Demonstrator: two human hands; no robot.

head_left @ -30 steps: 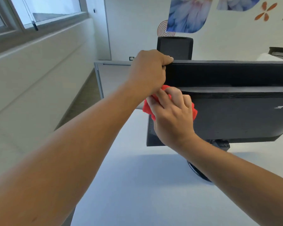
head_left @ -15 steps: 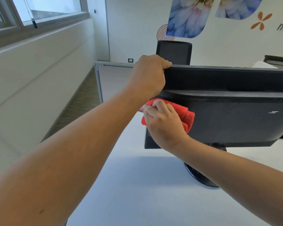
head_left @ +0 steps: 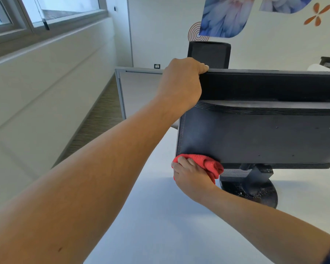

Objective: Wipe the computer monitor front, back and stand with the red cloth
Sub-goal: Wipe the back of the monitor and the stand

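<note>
The black computer monitor (head_left: 265,134) faces away from me, so I see its back panel. My left hand (head_left: 181,82) grips its top left corner. My right hand (head_left: 191,176) holds the bunched red cloth (head_left: 208,162) against the lower left corner of the back panel. The round black stand (head_left: 255,189) sits under the monitor on the white desk (head_left: 160,216) and looks dusty. The screen side is hidden.
A black chair back (head_left: 209,54) rises behind the monitor. A grey desk panel (head_left: 139,92) stands beyond the white desk. A wall with windows (head_left: 46,14) runs along the left, with carpeted floor (head_left: 95,130) beside it.
My right hand has slid the red cloth down the back panel from near the top left to the lower left corner. My left hand has kept its grip on the top corner.
</note>
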